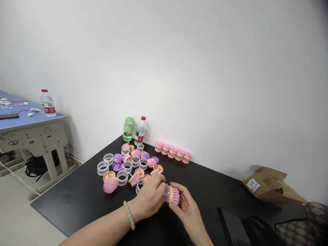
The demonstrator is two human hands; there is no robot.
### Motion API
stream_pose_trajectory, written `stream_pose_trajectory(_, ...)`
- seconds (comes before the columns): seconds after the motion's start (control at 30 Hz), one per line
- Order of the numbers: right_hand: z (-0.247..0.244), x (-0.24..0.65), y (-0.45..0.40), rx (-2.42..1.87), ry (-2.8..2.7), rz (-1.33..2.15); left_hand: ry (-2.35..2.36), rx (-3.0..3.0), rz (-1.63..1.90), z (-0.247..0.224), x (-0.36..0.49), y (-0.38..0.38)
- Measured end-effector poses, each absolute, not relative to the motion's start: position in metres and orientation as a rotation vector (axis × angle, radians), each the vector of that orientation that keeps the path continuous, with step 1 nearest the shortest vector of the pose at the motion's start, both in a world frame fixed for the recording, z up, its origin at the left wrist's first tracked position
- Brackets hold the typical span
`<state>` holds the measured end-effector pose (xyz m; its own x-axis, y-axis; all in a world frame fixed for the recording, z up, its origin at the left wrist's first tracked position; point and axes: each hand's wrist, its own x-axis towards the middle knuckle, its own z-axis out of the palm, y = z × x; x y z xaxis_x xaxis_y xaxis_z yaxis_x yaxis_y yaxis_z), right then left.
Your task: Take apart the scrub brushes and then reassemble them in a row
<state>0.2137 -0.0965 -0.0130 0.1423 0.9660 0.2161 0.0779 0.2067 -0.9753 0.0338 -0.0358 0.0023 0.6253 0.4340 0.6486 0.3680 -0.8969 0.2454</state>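
Note:
A scrub brush point(175, 196) with pink bristles, a peach rim and a clear body is held sideways between both hands. My left hand point(151, 195), with a beaded bracelet at the wrist, closes around the clear-body end and hides what lies under its fingers. At the bristle end, my right hand point(188, 209) grips the brush with thumb and fingers. Left of my hands lie loose brush parts: clear rings point(122, 177), peach caps point(139, 172), purple parts point(117, 166) and pink bristle heads point(110, 185).
Several assembled pink brushes point(172, 152) stand in a row along the wall. A green bottle point(128, 130) and a red-capped water bottle point(139, 131) stand at the far corner of the black table point(84, 198). On the right are a brown paper bag point(269, 186) and a dark flat object point(233, 225).

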Motion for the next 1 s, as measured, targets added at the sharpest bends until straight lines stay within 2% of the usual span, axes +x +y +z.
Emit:
stream_pose_trajectory(0.23,-0.0150,0.2150,-0.0940,-1.207,-1.215,1.063,0.710,2.714,1.146,0.0028,0.0331,-0.0320)
stream_pose_trajectory(0.43,-0.0168,0.2131,-0.0968,-1.110,-1.170,0.938,0.757,2.675,1.123,0.0064,0.0335,-0.0344)
stream_pose_trajectory(0.8,-0.0141,0.2159,-0.0978,-1.116,-1.269,0.948,0.765,2.637,1.040,0.0079,0.0332,-0.0350)
stream_pose_trajectory(1.0,-0.0196,0.2085,-0.0967,-1.207,-1.134,0.950,0.723,2.681,1.084,0.0077,0.0314,-0.0338)
